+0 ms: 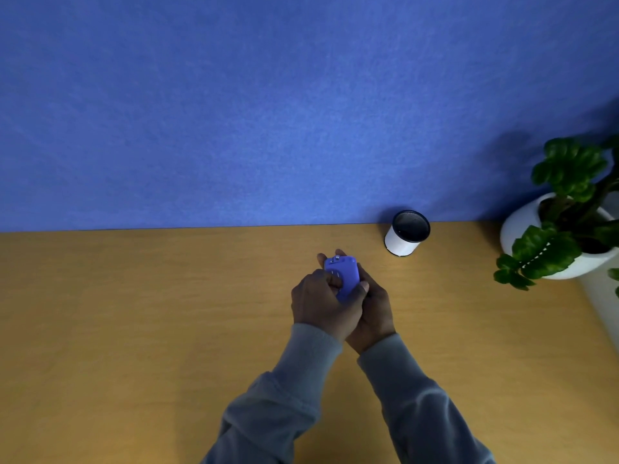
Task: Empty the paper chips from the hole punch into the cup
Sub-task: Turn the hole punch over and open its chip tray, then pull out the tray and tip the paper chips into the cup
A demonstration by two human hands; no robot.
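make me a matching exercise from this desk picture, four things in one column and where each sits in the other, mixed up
Things:
1. small blue plastic hole punch
2. white cylindrical cup with a dark rim
3. green leafy plant in a white pot
4. blue felt wall panel

Places:
A. far right edge of the wooden desk
B. upright behind the desk
C. held above the desk in both hands, left hand and right hand
D. standing at the back of the desk, beyond and right of the hands

Pairs: 1-C, 2-D, 3-A, 4-B
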